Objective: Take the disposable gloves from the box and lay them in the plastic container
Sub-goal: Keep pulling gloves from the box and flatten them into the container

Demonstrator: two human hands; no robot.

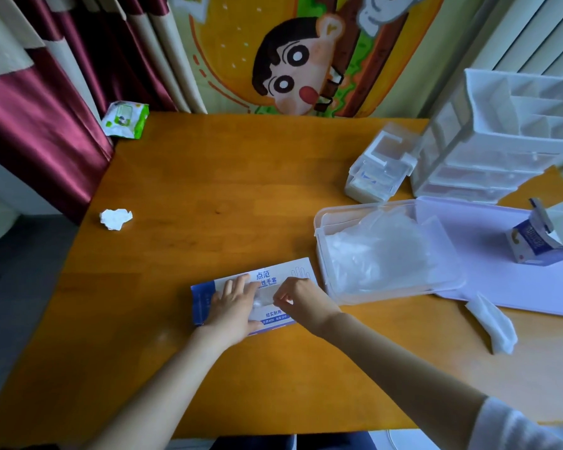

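Pressing flat with its grip apart, fingers straight, the left hand [233, 306] rests on the glossy blue-and-white cardboard box [268, 278] lying near on the wooden table [208, 190]. The right hand [301, 298] has its grip pinched on a filmy clear glove [263, 296] at the box's opening. Just right, the rectangular translucent plastic container [322, 258] holds crinkled clear gloves [381, 251]. A crumpled white tissue [115, 218] lies well apart, left.

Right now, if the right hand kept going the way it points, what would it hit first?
Probably the left hand, flat on the blue-and-white cardboard glove box, just ahead of the right hand pinching a clear plastic glove.
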